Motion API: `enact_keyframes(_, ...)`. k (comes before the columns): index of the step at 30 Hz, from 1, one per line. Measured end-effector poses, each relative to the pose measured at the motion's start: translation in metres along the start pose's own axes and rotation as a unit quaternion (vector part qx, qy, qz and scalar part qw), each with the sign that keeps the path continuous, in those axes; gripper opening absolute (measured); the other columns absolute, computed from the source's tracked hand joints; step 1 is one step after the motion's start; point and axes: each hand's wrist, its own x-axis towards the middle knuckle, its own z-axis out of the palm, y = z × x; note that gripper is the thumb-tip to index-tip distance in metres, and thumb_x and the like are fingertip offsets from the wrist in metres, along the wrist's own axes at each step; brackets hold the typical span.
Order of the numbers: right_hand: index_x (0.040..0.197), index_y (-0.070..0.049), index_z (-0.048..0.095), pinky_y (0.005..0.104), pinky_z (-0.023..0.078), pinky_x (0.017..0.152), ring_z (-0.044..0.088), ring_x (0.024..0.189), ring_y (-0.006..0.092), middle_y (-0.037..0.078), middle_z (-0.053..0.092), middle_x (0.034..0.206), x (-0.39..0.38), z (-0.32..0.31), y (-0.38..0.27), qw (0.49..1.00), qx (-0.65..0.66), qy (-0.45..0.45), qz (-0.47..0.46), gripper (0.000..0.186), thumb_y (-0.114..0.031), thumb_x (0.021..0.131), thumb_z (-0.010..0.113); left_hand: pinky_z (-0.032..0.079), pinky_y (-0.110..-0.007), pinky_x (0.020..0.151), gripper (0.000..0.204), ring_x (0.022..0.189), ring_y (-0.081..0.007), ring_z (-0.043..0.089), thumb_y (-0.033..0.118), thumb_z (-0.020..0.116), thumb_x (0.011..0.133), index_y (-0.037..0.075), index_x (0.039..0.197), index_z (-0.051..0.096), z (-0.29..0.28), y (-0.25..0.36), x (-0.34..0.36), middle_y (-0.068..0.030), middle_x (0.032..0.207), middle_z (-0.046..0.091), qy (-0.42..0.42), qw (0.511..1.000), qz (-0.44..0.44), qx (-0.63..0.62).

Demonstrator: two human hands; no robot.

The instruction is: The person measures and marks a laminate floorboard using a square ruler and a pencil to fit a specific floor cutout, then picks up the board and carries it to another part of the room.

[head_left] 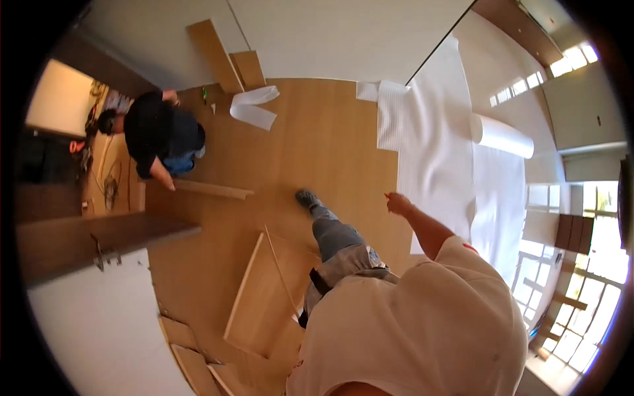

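Observation:
My right hand [397,204] reaches out to the right of my body, over the edge of the white sheeting. Its fingers are curled closed around a small red-orange thing, too small to make out; only a tip shows. My left hand is not in view, hidden behind my torso. Near my left side a long thin strip [281,272] slants over a shallow wooden tray-like box [241,290] on the floor. White ribbed sheeting [429,142] covers the floor beside my right hand, with a white roll [503,136] lying on it.
At the left a co-worker [165,132] in dark clothes bends beside a cabinet, one hand at a long board [212,189]. Wooden planks [216,56] lean on the far wall; a curled white strip [253,109] lies near them. Panels [188,363] stand at the lower left.

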Motion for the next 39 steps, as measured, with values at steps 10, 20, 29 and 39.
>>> enact_keyframes(10,0.102,-0.018,0.079,0.0449,0.048,0.101,0.061,0.114,0.0304,-0.002,0.075,0.110,0.190,-0.336,0.152,0.990,-0.107,-0.027,0.090,0.032,-0.047,0.092,0.067,0.054,-0.043,0.092,0.036,0.108,-0.0369,0.069,0.028,0.056,0.101,0.010,0.131,0.064,-0.156,0.022,0.030,-0.0193,0.121,0.070,-0.009,0.999,-0.049,-0.010)
enact_keyframes(20,0.104,-0.006,0.063,0.0500,0.058,0.054,0.067,0.059,0.0281,0.015,0.073,0.082,0.246,-0.207,0.002,0.752,0.568,-0.198,0.269,0.032,-0.037,0.100,0.057,0.054,-0.043,0.094,0.038,0.111,-0.0376,0.067,0.028,0.055,0.102,0.009,0.134,0.063,-0.219,0.072,0.111,-0.0204,0.124,0.069,0.010,0.976,-0.064,-0.206)
enact_keyframes(29,0.127,-0.015,0.057,0.0404,0.043,0.041,0.057,0.050,0.0240,0.017,0.071,0.076,0.314,-0.441,-0.088,0.738,0.613,-0.109,0.260,0.029,-0.024,0.101,0.053,0.053,-0.043,0.096,0.041,0.114,-0.0383,0.066,0.029,0.054,0.102,0.008,0.136,0.061,-0.268,0.094,0.156,-0.0214,0.127,0.068,0.008,0.940,-0.123,-0.319)
enact_keyframes(39,0.107,-0.011,0.061,0.0329,0.040,0.037,0.053,0.043,0.0188,0.014,0.071,0.071,0.479,-0.581,-0.001,0.705,0.639,-0.039,0.306,0.015,-0.023,0.100,0.054,0.053,-0.043,0.098,0.043,0.118,-0.0390,0.065,0.029,0.052,0.103,0.007,0.139,0.059,-0.386,0.154,0.218,-0.0225,0.130,0.066,0.013,0.902,-0.168,-0.398)
